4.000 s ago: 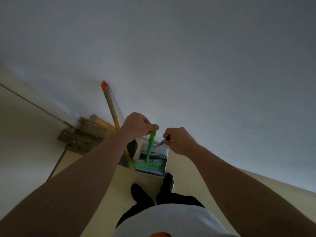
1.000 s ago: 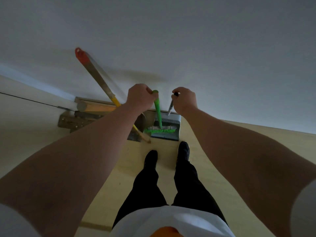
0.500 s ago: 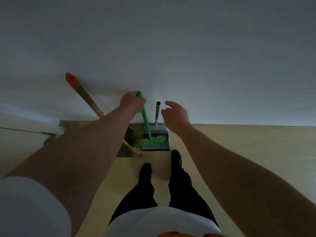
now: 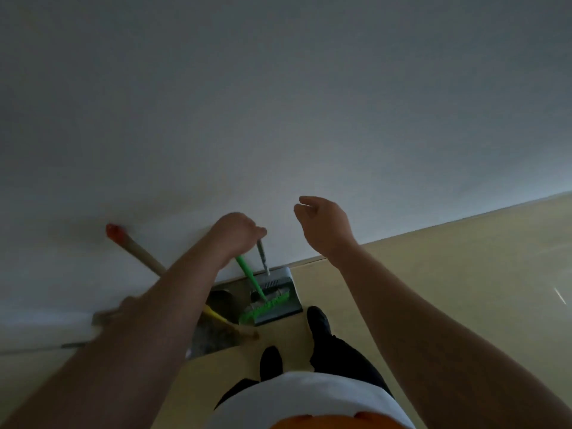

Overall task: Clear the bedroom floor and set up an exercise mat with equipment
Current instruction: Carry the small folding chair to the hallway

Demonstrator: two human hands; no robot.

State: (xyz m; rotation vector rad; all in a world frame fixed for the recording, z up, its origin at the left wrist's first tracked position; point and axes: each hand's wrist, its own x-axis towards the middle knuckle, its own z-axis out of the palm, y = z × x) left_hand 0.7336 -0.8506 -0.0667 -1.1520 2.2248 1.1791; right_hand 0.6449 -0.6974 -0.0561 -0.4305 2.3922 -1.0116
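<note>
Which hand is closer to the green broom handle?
Left. The left hand grips the top of the green broom handle; the right hand hovers open to its right, touching nothing.

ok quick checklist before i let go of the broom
1. Left hand grips the broom handle: ok.
2. Right hand free, holding nothing: ok.
3. Broom head sits in the dustpan: ok.
4. Handle top resting against the wall: cannot tell, the hand hides it.
5. Dustpan stands at the wall's foot: ok.
6. Shoe beside the dustpan, not on it: ok.
</note>
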